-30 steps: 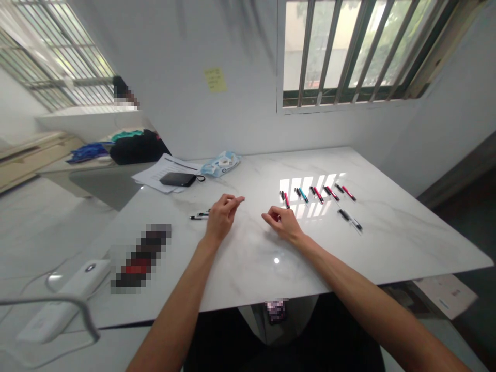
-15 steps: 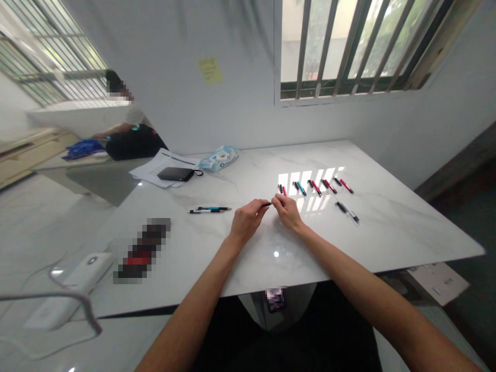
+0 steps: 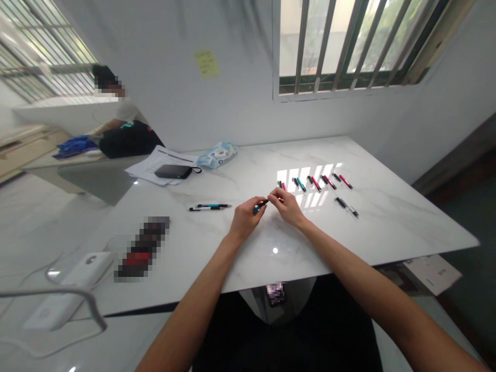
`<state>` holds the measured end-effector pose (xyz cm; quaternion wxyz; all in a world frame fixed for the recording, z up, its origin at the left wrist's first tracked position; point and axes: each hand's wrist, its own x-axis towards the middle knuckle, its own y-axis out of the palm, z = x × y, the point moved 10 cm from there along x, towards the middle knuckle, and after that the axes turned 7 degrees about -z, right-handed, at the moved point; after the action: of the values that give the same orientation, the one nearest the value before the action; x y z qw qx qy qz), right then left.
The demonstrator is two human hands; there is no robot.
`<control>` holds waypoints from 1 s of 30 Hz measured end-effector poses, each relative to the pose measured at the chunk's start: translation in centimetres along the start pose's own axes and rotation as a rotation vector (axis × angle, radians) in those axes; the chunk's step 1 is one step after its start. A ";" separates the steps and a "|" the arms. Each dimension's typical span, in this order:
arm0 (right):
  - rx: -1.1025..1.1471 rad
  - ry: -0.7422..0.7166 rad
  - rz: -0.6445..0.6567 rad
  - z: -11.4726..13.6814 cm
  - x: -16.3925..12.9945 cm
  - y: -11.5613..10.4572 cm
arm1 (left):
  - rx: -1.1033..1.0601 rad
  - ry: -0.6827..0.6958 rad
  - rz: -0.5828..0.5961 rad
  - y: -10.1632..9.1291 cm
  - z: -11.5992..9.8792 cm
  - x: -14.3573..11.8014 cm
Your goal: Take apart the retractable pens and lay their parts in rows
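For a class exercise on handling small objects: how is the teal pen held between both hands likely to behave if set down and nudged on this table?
The teal pen looks thin and rigid, so probably light and stiff. On the glossy marble table it may slide or roll easily.

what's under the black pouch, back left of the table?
The black pouch lies on a spread of white papers, printed lines showing at the top. Their edges stick out around it; what is printed beneath the pouch is covered.
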<state>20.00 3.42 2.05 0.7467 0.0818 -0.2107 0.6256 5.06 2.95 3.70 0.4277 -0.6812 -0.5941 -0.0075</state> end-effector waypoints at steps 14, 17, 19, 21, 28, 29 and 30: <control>-0.062 -0.048 -0.112 1.0 1.7 -6.9 | -0.532 -0.344 0.124 1.9 2.5 -0.2; -0.349 -0.071 -0.150 0.9 1.4 -11.5 | -0.533 -0.345 0.090 1.8 2.9 -0.1; -0.550 -0.071 -0.135 0.4 1.1 -14.2 | -0.501 -0.330 0.085 1.9 2.9 0.0; -0.715 -0.052 -0.101 -0.6 0.7 -16.2 | -0.467 -0.308 0.084 2.0 2.6 0.1; -1.039 0.024 0.163 -4.3 -1.0 -15.9 | -0.451 -0.253 0.122 2.3 1.4 0.0; -1.046 0.024 0.166 -4.3 -1.1 -15.9 | -0.450 -0.250 0.124 2.4 1.3 0.0; -1.043 0.015 0.161 -4.1 -1.0 -15.8 | -0.449 -0.248 0.119 2.3 1.4 0.0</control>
<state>36.07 0.84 0.21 0.6392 -0.3215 -0.4943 0.4937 6.25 3.91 1.48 0.1894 -0.7885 -0.5843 -0.0302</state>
